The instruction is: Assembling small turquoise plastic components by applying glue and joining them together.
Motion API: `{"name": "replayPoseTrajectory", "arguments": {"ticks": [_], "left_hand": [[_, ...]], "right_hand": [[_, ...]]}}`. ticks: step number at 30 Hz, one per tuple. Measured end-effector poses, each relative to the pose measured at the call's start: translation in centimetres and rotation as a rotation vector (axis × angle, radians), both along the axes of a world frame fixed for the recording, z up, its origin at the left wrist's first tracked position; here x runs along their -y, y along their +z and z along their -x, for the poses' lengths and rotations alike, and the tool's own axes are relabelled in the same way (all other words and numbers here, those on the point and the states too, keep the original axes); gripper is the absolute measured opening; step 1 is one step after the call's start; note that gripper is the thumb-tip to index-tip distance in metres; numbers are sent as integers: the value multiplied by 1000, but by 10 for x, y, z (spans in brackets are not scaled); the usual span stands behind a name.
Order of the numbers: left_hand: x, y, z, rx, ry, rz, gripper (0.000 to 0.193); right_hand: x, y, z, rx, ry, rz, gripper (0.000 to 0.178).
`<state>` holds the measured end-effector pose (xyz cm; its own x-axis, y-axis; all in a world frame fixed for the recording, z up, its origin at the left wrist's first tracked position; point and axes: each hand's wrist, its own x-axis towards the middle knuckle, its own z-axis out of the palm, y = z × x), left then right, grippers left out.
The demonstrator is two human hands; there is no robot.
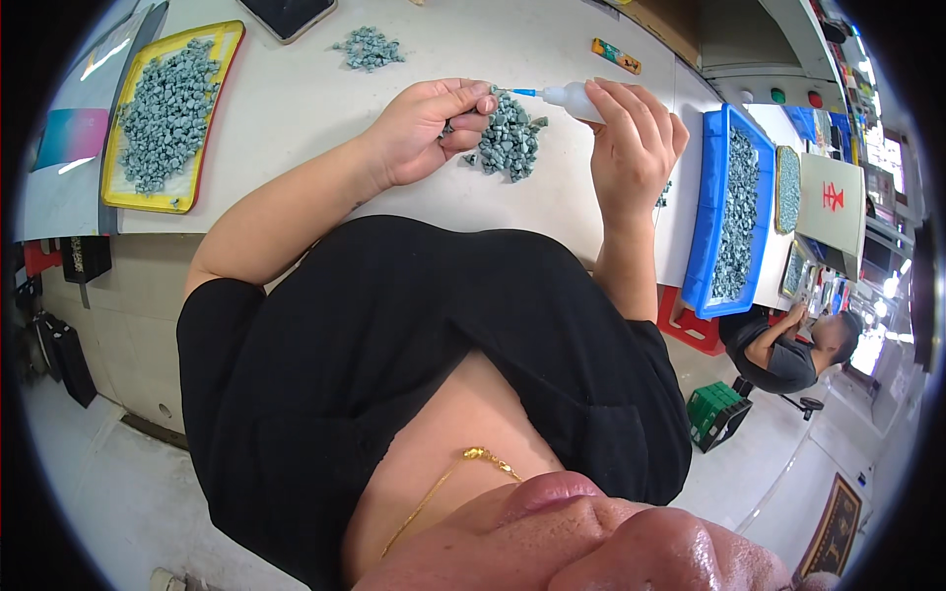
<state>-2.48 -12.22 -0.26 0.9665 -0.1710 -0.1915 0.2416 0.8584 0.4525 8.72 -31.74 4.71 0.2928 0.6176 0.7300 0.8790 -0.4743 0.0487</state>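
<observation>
A small white squeeze bottle (567, 98) lay level above the table, its slim blue nozzle (523, 93) pointing toward the person's left. The right hand (636, 143) was closed around the bottle's body, fingers bent over its upper side. The left hand (424, 128) faced it, thumb and forefinger pinched together just beside the nozzle's end, the other fingers curled in around a grey-green stone (446, 129). What the fingertips themselves gripped was too small to tell, as was whether the nozzle touched it.

Between the hands, a heap of similar stones (510, 143) sat on the white table (296, 108). A smaller heap (370, 48) lay farther off, near a dark phone (288, 14) at the upper edge. To the left, a yellow tray (229, 41) held a broad spread of stones; to the right, a blue bin (706, 222) held many more. A little green-and-orange packet (616, 56) rested beyond the bottle. Past the bin, a co-worker in a dark top (786, 362) was bent-armed near another work surface.
</observation>
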Motion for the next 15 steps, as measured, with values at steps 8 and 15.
{"name": "replayPoseTrajectory", "arguments": {"ticks": [8, 15], "left_hand": [[0, -1, 1, 10, -28, -21, 13], [2, 1, 1, -49, 5, -47, 12]], "right_hand": [[-1, 2, -1, 37, -4, 12, 24], [-1, 3, 1, 63, -6, 23, 24]]}}
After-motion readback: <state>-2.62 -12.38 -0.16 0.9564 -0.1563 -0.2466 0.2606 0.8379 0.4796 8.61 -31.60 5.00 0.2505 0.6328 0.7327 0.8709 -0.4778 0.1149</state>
